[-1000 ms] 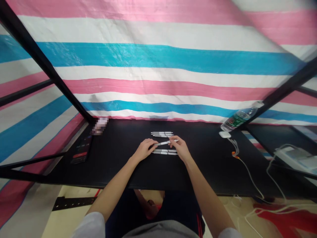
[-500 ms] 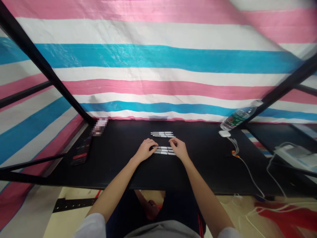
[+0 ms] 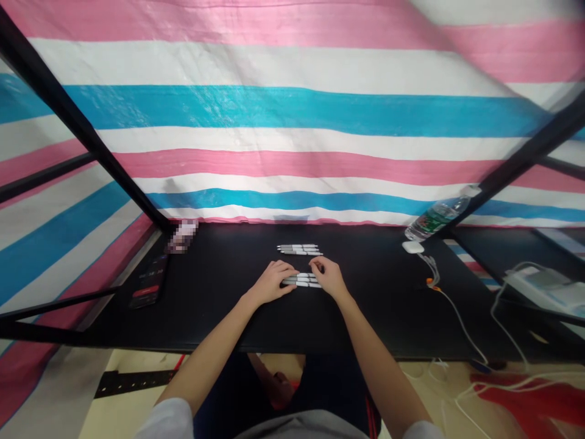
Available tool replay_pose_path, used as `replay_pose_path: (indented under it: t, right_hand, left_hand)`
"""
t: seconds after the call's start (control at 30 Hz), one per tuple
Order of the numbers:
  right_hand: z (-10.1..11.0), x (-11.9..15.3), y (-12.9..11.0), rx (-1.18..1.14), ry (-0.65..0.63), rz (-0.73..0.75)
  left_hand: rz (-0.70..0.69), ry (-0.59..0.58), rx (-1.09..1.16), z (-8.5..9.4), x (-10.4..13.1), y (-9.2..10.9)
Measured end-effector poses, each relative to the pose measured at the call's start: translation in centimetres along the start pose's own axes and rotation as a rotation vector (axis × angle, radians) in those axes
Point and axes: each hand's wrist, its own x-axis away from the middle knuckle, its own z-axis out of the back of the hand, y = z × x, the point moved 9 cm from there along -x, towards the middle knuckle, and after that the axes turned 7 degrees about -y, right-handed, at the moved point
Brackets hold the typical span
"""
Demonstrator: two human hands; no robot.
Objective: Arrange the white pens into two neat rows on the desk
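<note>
Two groups of white and grey pens lie crosswise on the black table. The near pens (image 3: 302, 280) are side by side between my hands. My left hand (image 3: 273, 281) is around their left ends, with fingers along the far side and thumb on the near side. At the right ends, my right hand (image 3: 329, 277) has its fingers curled together and partly covers the pens; anything inside its fingertips is hidden. A little farther back, the other pens (image 3: 299, 249) lie untouched, one slightly out of line.
On the black table (image 3: 205, 317), a phone (image 3: 150, 281) lies at the left near a pixelated item (image 3: 183, 236). A water bottle (image 3: 439, 216), a white charger (image 3: 413, 247) and cables (image 3: 461, 323) are on the right. Black frame bars (image 3: 516, 164) and striped sheeting (image 3: 292, 110) surround the table.
My left hand has shifted from pinching at the pens' far left corner to spanning the near group, its thumb now on the near side. My right hand stays at the right ends.
</note>
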Motion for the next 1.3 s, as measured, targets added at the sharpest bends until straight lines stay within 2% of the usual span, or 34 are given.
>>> replay_pose_path:
  t: [0.13,0.3,0.43,0.53,0.6,0.77,0.9,1.1,1.3]
  right_hand:
    - [0.1,0.0,-0.1,0.011,0.02,0.016]
    - [1.5,0.3,0.1,0.07,0.179,0.047]
    - [2.8,0.7,1.6,0.117,0.319,-0.017]
    - [2.6,0.7,2.6,0.12,0.328,-0.029]
    - [2.3,0.7,3.2,0.115,0.329,-0.034]
    - [1.9,0.6,3.6,0.104,0.304,-0.037]
    - [1.8,0.6,3.5,0.087,0.293,-0.039]
    - [1.5,0.4,3.2,0.093,0.242,-0.029]
    - [1.3,0.4,3.1,0.059,0.202,-0.034]
  left_hand:
    - [0.005,0.003,-0.004,0.1,0.1,0.1]
    - [-0.009,0.036,0.027,0.6,0.2,0.5]
    - [0.062,0.214,0.128,1.9,0.6,-1.0]
    - [0.208,0.389,0.154,2.8,1.3,-3.5]
    - [0.292,0.438,0.151,2.7,1.6,-4.8]
    - [0.319,0.335,0.136,1.2,1.2,-5.6]
    - [0.334,0.285,0.137,0.7,1.1,-5.7]
    - [0.336,0.297,0.164,1.0,1.2,-5.7]
    - [0.303,0.386,0.195,2.2,1.4,-5.4]
